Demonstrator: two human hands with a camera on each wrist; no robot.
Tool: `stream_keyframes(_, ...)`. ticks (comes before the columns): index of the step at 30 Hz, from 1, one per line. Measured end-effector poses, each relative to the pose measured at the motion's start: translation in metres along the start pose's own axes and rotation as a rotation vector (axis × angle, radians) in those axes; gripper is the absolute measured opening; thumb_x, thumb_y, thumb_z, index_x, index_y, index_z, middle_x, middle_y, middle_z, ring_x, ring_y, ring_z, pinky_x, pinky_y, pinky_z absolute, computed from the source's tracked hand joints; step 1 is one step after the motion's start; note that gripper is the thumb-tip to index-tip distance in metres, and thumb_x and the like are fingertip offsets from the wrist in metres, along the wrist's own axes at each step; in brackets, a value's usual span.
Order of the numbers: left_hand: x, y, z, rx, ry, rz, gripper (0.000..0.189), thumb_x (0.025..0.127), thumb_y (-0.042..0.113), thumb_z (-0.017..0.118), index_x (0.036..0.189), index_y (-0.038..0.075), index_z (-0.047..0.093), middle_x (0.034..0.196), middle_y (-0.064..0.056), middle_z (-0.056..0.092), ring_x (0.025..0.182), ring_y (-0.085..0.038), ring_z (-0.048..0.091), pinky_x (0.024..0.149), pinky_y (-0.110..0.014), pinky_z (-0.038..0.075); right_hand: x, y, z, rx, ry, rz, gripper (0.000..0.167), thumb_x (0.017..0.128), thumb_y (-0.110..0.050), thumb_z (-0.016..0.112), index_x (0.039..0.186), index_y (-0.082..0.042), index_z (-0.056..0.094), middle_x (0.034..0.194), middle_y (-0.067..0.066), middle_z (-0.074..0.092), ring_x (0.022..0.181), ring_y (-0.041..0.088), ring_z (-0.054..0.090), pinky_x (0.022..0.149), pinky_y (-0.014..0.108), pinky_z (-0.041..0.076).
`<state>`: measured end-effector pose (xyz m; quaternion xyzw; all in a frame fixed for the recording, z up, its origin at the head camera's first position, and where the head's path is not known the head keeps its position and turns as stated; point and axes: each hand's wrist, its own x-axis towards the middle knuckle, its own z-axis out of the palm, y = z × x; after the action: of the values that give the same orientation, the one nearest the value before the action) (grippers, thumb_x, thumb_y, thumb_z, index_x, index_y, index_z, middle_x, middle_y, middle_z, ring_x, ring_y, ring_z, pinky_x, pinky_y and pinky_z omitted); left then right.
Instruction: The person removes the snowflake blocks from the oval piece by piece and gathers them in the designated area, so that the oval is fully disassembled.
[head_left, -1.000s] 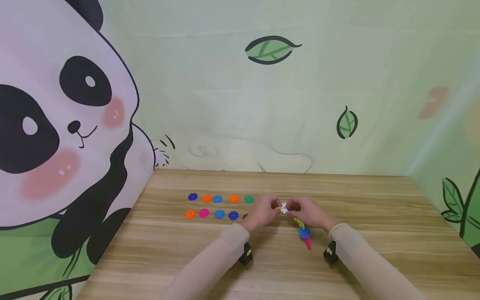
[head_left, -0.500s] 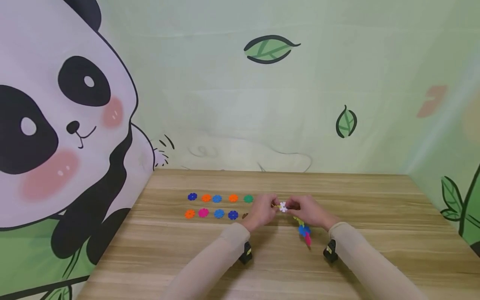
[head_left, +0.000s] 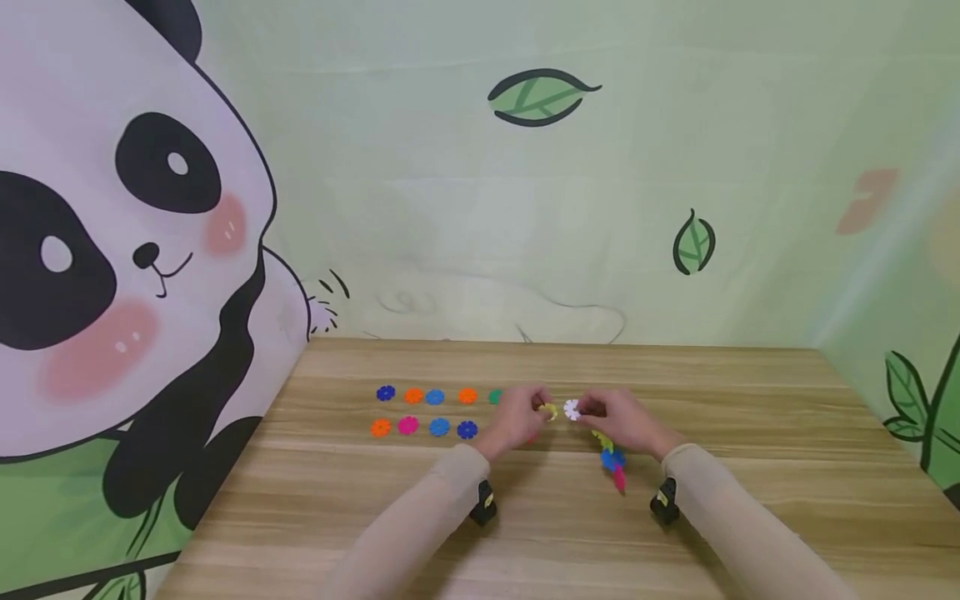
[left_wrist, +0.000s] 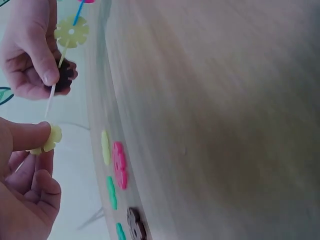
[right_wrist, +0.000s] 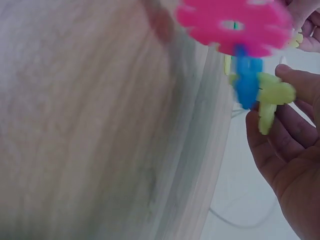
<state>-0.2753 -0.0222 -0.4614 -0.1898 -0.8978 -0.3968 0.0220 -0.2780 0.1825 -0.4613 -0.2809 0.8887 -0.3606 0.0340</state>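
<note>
My left hand (head_left: 517, 421) pinches a yellow snowflake disc (left_wrist: 52, 137) between thumb and fingers. My right hand (head_left: 618, 421) holds the upper end of a chain of interlocking snowflake discs by a dark brown disc (left_wrist: 65, 77). A white disc (head_left: 572, 408) sticks out from that end toward the left hand, seen edge-on in the left wrist view. Below the right hand hang yellow discs (right_wrist: 275, 92), a blue disc (right_wrist: 248, 82) and a pink disc (right_wrist: 210, 22). In the head view a small gap shows between the white disc and the left hand's yellow one.
Loose discs lie in two rows on the wooden table (head_left: 337, 517), left of the hands, among them an orange disc (head_left: 380, 427) and a dark blue disc (head_left: 467, 430). Further discs, such as a brown disc (left_wrist: 135, 225), lie near the left hand. A patterned wall cloth (head_left: 420, 208) stands behind.
The left hand has drawn slightly left with its yellow disc, which earlier met the white disc and now stands apart from it. The right hand and chain have shifted slightly right.
</note>
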Motion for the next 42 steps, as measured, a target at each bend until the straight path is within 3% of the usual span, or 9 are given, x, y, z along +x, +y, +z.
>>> stream_keyframes(6,-0.002,-0.007,-0.008,-0.035,-0.014,-0.022,0.01,0.084,0.005,0.07,0.087,0.007,0.061,0.081,-0.002,0.062,0.074,-0.012,0.057,0.064,-0.023,0.048,-0.001,-0.001,0.0,-0.009,0.0,0.005,0.005,0.089,-0.01,0.066,0.093,-0.007,0.065,0.089,0.003,0.067,0.082,0.012,0.061,0.074,0.03,0.051)
stream_keyframes(16,-0.003,-0.015,-0.023,-0.008,-0.018,-0.08,0.016,0.086,0.012,0.069,0.1,0.008,0.061,0.088,-0.005,0.064,0.071,-0.013,0.059,0.06,-0.025,0.048,-0.002,0.0,-0.002,-0.034,0.002,0.009,0.005,0.089,-0.013,0.066,0.093,-0.009,0.065,0.087,-0.003,0.065,0.082,0.011,0.06,0.074,0.031,0.051)
stream_keyframes(24,-0.004,-0.018,-0.031,-0.034,-0.022,-0.07,0.017,0.085,0.007,0.069,0.101,0.005,0.063,0.093,-0.01,0.065,0.079,-0.018,0.062,0.065,-0.026,0.051,-0.004,0.001,-0.003,-0.032,-0.002,0.019,0.006,0.089,-0.014,0.066,0.093,-0.01,0.066,0.088,-0.001,0.066,0.082,0.012,0.06,0.075,0.032,0.051)
stream_keyframes(31,-0.005,-0.022,-0.036,-0.036,-0.068,-0.076,0.027,0.085,0.002,0.066,0.112,0.002,0.062,0.104,-0.013,0.063,0.095,-0.025,0.059,0.079,-0.035,0.051,-0.003,0.004,-0.004,-0.039,-0.008,0.028,0.005,0.089,-0.015,0.066,0.093,-0.012,0.065,0.089,-0.001,0.066,0.081,0.011,0.059,0.074,0.03,0.051)
stream_keyframes(42,-0.005,-0.023,-0.037,-0.005,-0.106,-0.061,0.034,0.082,-0.003,0.069,0.115,0.0,0.062,0.102,-0.011,0.063,0.093,-0.023,0.061,0.079,-0.032,0.051,-0.004,0.001,-0.005,-0.034,-0.013,0.049,0.005,0.09,-0.015,0.066,0.094,-0.012,0.065,0.091,0.0,0.066,0.083,0.011,0.059,0.076,0.032,0.051)
